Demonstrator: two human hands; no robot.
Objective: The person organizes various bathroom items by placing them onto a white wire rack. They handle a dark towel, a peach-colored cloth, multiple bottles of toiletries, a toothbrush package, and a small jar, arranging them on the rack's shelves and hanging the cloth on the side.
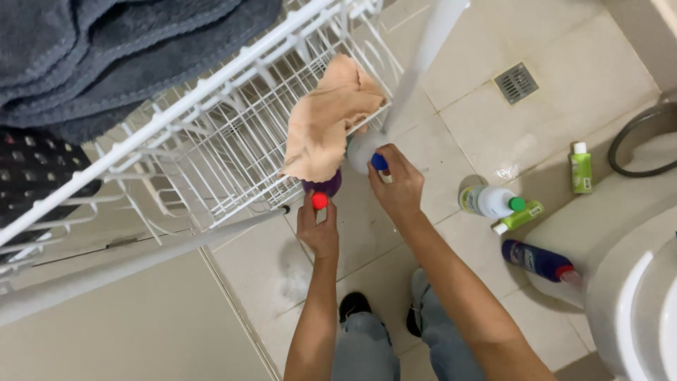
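Head view looks straight down two bare forearms that reach forward over a tiled floor (493, 120), elbows low, wrists raised toward a white wire rack (233, 134). Left hand (319, 229) is closed around a purple bottle with a red cap (321, 200), fingers wrapped from below, the cap pointing back toward the camera. Right hand (400, 185) grips a white bottle with a blue cap (379, 162), thumb and fingers curled round its neck, wrist bent slightly inward. Both bottles sit just at the rack's lower front edge, side by side and close together. A peach cloth (326, 120) hangs over the rack's rim, its lower edge just above the purple bottle. Grey towels (106, 49) lie folded on top of the rack at upper left.

On the floor to the right stand and lie more bottles (493, 201), near a white toilet (635, 296). A drain (516, 82) is set in the tiles further off.
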